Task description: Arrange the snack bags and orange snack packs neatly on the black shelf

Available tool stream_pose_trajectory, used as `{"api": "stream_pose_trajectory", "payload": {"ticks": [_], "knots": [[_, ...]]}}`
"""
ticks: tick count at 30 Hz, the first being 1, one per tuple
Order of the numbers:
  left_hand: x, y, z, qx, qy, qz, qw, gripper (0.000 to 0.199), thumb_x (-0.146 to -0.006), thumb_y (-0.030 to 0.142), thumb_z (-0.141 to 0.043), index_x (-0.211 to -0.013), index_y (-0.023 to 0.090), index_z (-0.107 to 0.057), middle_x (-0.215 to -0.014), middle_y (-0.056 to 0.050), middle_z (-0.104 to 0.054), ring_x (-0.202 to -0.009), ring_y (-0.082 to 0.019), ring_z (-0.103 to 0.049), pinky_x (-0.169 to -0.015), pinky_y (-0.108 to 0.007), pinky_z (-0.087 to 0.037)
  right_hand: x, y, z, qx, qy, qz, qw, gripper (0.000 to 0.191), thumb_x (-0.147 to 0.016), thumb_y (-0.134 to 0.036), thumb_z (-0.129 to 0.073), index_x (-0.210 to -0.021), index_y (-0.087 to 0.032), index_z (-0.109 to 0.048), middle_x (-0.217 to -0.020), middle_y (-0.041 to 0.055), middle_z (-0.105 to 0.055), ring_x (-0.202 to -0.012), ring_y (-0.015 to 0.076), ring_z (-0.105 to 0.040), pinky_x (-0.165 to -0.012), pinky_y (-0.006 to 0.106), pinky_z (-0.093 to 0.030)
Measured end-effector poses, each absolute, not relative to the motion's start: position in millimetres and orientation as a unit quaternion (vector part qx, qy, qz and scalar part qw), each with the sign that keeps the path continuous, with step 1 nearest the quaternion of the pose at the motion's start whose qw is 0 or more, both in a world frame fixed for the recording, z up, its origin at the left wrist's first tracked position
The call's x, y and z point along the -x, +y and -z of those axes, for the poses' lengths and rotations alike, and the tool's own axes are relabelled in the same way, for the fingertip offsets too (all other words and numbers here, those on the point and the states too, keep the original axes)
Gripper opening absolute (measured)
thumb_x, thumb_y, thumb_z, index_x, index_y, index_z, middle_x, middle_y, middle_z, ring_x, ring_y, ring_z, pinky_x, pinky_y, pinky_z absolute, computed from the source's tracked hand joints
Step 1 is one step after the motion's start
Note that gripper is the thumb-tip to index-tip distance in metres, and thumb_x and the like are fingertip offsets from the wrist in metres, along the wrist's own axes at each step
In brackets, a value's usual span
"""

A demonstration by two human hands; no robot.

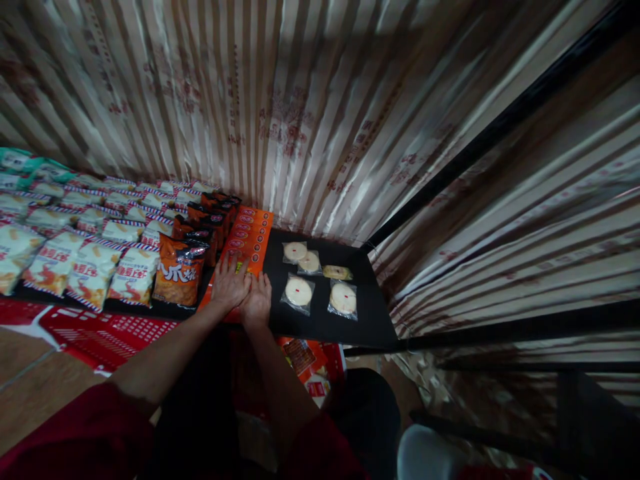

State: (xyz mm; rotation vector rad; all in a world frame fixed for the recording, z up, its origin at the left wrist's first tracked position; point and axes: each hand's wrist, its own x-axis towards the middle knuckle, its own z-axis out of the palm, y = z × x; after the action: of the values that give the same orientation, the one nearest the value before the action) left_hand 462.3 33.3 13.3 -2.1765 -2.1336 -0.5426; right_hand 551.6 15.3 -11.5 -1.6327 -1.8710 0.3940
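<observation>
An orange printed sheet or flat package (251,233) lies on the black tabletop (320,327). Both my hands rest flat on its near part, side by side and touching. My left hand (231,283) has its fingers stretched forward over the orange surface. My right hand (257,300) lies just beside it, fingers extended. Neither hand grips anything. Left of my hands stands an orange snack bag (179,272), the front one of a row. To the right lie several round white items in clear wrappers (299,292) and a yellowish packet (337,272).
Rows of white snack bags (133,273) fill the left of the table, with green bags (17,161) at the far left. A striped curtain (300,100) hangs behind. Black poles (500,120) cross at the right. A red basket (100,337) sits below the front edge.
</observation>
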Motion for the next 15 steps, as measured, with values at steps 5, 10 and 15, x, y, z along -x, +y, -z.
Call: {"api": "stream_pose_trajectory", "payload": {"ticks": [5,10,15], "knots": [[-463.3,33.3,-15.1,0.703,-0.688,0.177,0.026,0.049,-0.085,0.030,-0.039,-0.132,0.020,-0.047,-0.145,-0.009,-0.037,-0.136,-0.030,-0.022,-0.108,-0.049,-0.018,-550.4,14.3,8.2,0.638,-0.693,-0.151,0.299,0.038,-0.089,-0.016,-0.039,-0.122,-0.012,-0.057,-0.135,0.0145,-0.049,-0.132,0.0234,-0.033,-0.106,0.039,-0.031],[-463.7,33.6,-15.5,0.697,-0.693,0.182,0.024,0.047,-0.086,0.029,-0.039,-0.131,0.020,-0.048,-0.144,-0.010,-0.037,-0.135,-0.029,-0.025,-0.108,-0.048,-0.019,-549.1,13.6,11.7,0.639,-0.686,-0.145,0.316,0.037,-0.090,-0.017,-0.039,-0.122,-0.012,-0.057,-0.134,0.0155,-0.049,-0.131,0.0246,-0.034,-0.105,0.042,-0.031],[-463.2,34.3,-14.7,0.697,-0.695,0.174,0.021,0.049,-0.086,0.030,-0.039,-0.133,0.019,-0.044,-0.141,-0.011,-0.042,-0.133,-0.029,-0.029,-0.109,-0.048,-0.016,-550.1,14.2,16.9,0.624,-0.689,-0.142,0.339,0.038,-0.087,-0.017,-0.040,-0.122,-0.014,-0.057,-0.134,0.0154,-0.049,-0.130,0.0253,-0.035,-0.103,0.044,-0.034]]}}
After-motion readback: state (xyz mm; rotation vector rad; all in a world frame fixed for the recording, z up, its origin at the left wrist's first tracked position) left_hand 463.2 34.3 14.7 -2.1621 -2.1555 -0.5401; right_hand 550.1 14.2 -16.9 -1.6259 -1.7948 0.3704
